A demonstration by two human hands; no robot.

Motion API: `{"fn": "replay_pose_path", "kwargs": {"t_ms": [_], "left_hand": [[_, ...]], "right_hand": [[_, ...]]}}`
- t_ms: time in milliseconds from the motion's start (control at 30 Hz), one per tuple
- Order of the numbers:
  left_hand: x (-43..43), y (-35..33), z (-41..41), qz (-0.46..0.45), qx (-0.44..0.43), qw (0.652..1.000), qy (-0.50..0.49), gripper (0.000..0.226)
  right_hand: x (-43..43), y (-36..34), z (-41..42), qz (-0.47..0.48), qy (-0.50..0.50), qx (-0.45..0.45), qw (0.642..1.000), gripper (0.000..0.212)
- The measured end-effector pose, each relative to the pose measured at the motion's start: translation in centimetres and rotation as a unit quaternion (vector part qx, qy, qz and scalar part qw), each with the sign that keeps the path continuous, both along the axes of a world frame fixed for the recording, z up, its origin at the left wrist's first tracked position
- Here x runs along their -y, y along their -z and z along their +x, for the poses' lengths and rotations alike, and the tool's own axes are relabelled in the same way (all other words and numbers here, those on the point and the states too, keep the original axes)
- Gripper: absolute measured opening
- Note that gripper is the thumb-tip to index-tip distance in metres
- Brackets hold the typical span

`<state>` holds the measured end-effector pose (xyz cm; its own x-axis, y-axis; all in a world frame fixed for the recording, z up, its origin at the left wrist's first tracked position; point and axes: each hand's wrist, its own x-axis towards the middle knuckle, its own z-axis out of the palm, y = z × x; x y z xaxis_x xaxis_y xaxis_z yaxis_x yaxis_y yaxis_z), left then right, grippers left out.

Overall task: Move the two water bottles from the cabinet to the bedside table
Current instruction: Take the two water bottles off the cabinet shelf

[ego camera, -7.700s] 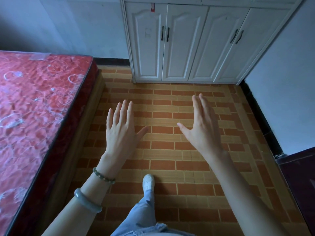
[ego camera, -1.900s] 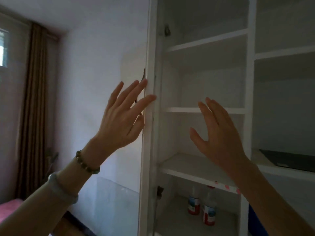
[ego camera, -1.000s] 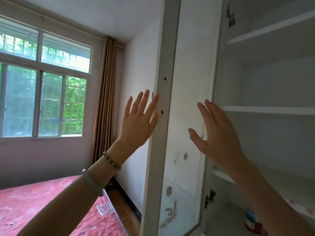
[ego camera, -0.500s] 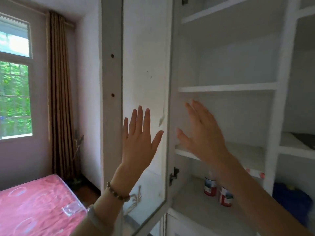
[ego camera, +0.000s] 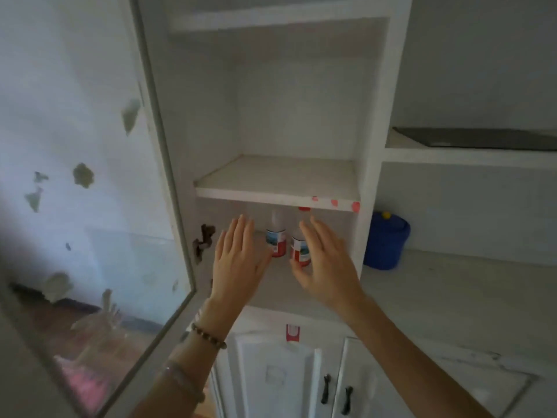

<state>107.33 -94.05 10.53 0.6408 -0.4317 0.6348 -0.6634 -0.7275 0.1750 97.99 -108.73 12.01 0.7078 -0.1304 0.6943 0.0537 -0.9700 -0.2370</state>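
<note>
Two water bottles [ego camera: 287, 241] on low shelf | left hand [ego camera: 238, 260], right hand [ego camera: 324, 267] open, empty | likely light, smooth; grip mid-body.

Glass door [ego camera: 99, 206]: stood open on the left, with worn spots.
Blue bucket [ego camera: 385, 241]: sat on the desk [ego camera: 452, 297], right of the shelves.
Dark flat thing [ego camera: 479, 138]: lay on a high shelf.
Lower doors [ego camera: 280, 372]: were shut, with black handles.

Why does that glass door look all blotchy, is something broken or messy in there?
The open glass door has patchy grey-green blotches, like worn decoration or peeled stickers. Red marks dot the shelf edge, and the door hinge looks dark, perhaps rusty. Both water bottles stand upright; nothing has spilled.
</note>
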Motion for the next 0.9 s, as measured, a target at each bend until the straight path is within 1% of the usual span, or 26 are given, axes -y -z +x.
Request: {"fn": "replay_pose_path", "kwargs": {"t_ms": [67, 133, 267, 333, 400, 467, 533, 567, 633, 733, 833, 900], "left_hand": [[0.4, 0.8, 0.3, -0.013, -0.009, 1.000, 0.010, 0.069], [1.6, 2.1, 2.3, -0.028, -0.041, 0.999, 0.019, 0.065], [4.9, 4.4, 6.7, -0.064, -0.102, 0.992, 0.043, 0.056], [6.3, 5.1, 9.4, -0.091, -0.174, 0.979, 0.051, 0.063], [7.6, 6.2, 12.0, -0.129, -0.228, 0.963, 0.065, 0.071], [8.8, 7.2, 13.9, -0.195, -0.268, 0.938, 0.100, 0.070], [9.9, 7.8, 15.2, -0.247, -0.312, 0.908, 0.134, 0.068], [10.4, 8.2, 15.8, -0.260, -0.319, 0.899, 0.149, 0.066], [11.2, 9.1, 16.7, -0.269, -0.335, 0.889, 0.161, 0.064], [12.0, 10.2, 17.8, -0.278, -0.369, 0.874, 0.149, 0.067], [12.5, 10.5, 18.2, -0.287, -0.386, 0.867, 0.129, 0.065], [12.6, 10.5, 18.1, -0.296, -0.386, 0.865, 0.120, 0.065]], "right_hand": [[0.3, 1.3, 0.1, 0.016, -0.001, -0.011, 1.000, 0.062], [1.2, 3.0, 2.0, 0.032, 0.000, -0.018, 0.999, 0.064], [4.0, 6.1, 6.8, 0.105, 0.029, -0.039, 0.993, 0.074], [5.1, 7.1, 9.1, 0.138, 0.040, -0.047, 0.988, 0.074], [5.8, 7.4, 10.9, 0.183, 0.038, -0.039, 0.982, 0.069], [6.4, 7.5, 12.5, 0.243, 0.016, -0.017, 0.970, 0.064], [7.3, 8.2, 13.9, 0.298, -0.009, -0.002, 0.954, 0.069], [7.7, 8.7, 14.5, 0.323, -0.017, -0.005, 0.946, 0.074], [8.4, 9.6, 15.3, 0.362, -0.011, -0.018, 0.932, 0.077], [9.0, 10.5, 16.0, 0.426, -0.010, -0.036, 0.904, 0.071], [9.2, 11.3, 16.7, 0.467, 0.003, -0.050, 0.883, 0.069], [9.1, 11.7, 17.1, 0.481, 0.015, -0.062, 0.875, 0.066]]}}
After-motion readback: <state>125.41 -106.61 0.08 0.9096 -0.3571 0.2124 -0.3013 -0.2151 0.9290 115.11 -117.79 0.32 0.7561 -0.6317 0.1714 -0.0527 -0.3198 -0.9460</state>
